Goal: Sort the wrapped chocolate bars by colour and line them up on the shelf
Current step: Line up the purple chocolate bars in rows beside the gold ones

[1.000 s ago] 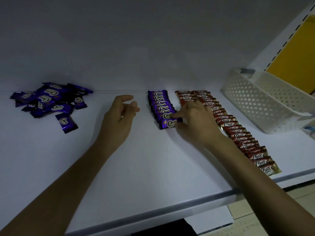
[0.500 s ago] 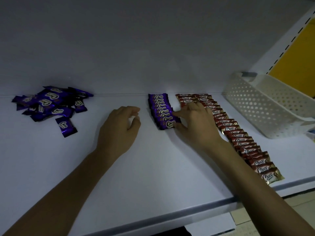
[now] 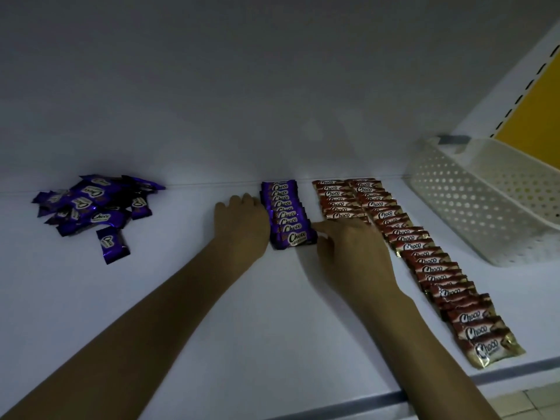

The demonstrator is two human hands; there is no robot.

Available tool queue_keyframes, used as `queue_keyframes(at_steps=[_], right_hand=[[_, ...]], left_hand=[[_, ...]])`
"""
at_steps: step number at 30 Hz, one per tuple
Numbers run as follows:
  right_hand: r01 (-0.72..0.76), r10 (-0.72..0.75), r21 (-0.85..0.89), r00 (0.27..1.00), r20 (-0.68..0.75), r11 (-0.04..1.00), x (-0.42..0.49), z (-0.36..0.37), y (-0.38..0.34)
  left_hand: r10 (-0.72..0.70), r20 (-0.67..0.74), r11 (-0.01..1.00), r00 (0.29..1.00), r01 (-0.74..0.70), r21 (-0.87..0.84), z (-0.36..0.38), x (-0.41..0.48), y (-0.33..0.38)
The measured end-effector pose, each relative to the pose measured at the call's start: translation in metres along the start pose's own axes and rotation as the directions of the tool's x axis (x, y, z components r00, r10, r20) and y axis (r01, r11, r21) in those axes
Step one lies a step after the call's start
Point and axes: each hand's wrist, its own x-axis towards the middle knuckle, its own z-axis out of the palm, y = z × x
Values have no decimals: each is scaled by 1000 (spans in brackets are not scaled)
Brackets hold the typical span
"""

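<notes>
The red bars sit lined up on the shelf. The purple row is only begun. The left hand and right hand press its sides, fingers loose, holding nothing. A purple pile waits.

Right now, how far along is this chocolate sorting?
Done: the red bars lie in a long overlapping line, with a shorter red row beside it at the back. In hand: the purple row is short; the left hand presses its left side and the right hand touches its front bar. Left: the loose purple pile on the left is not yet lined up.
</notes>
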Motion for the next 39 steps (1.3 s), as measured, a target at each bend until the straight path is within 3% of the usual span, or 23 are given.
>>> queue_keyframes(at_steps=[3, 13, 25, 39], right_hand=[[-14, 10, 34, 994, 113, 999, -4, 0, 0], [-3, -6, 63, 990, 140, 998, -4, 1, -4], [20, -32, 72, 985, 169, 997, -4, -4, -10], [10, -21, 84, 991, 135, 996, -5, 2, -6]], left_hand=[[-5, -1, 1000, 1000, 5, 3, -2, 0, 2], [11, -53, 996, 999, -15, -86, 0, 1, -3], [12, -128, 999, 992, -16, -32, 6, -9, -5], [28, -73, 998, 997, -31, -46, 3, -2, 3]])
